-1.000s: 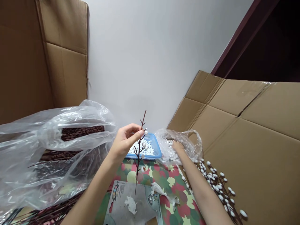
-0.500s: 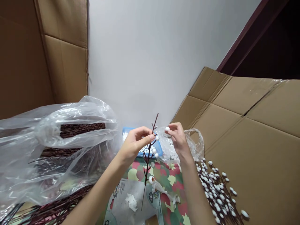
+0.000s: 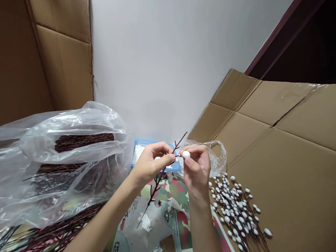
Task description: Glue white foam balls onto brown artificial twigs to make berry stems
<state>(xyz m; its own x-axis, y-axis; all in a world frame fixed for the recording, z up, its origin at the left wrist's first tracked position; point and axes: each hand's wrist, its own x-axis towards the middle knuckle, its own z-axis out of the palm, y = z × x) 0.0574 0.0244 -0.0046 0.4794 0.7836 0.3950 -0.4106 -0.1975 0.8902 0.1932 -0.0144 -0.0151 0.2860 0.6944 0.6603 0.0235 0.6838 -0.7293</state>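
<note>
My left hand (image 3: 154, 161) pinches a dark brown twig (image 3: 154, 189), which slants from upper right to lower left. A few white balls sit on its side shoots, just below my fingers. Between the thumb and fingers of my right hand (image 3: 198, 168) is a white ball (image 3: 186, 154), touching or very close to the tip of a short side shoot. Behind both hands lies a blue basket (image 3: 139, 141) with many small white pieces.
Clear plastic bags of brown twigs (image 3: 84, 141) fill the left. A clear bag (image 3: 219, 161) lies behind my right hand. Finished-looking stems with white balls (image 3: 238, 213) rest at right against cardboard (image 3: 294, 168). White glue-like residue (image 3: 145, 223) marks the patterned table cover (image 3: 181, 196).
My right hand has brought the white ball left to the twig. The twig now leans more to the right at its top. The view has shifted slightly.
</note>
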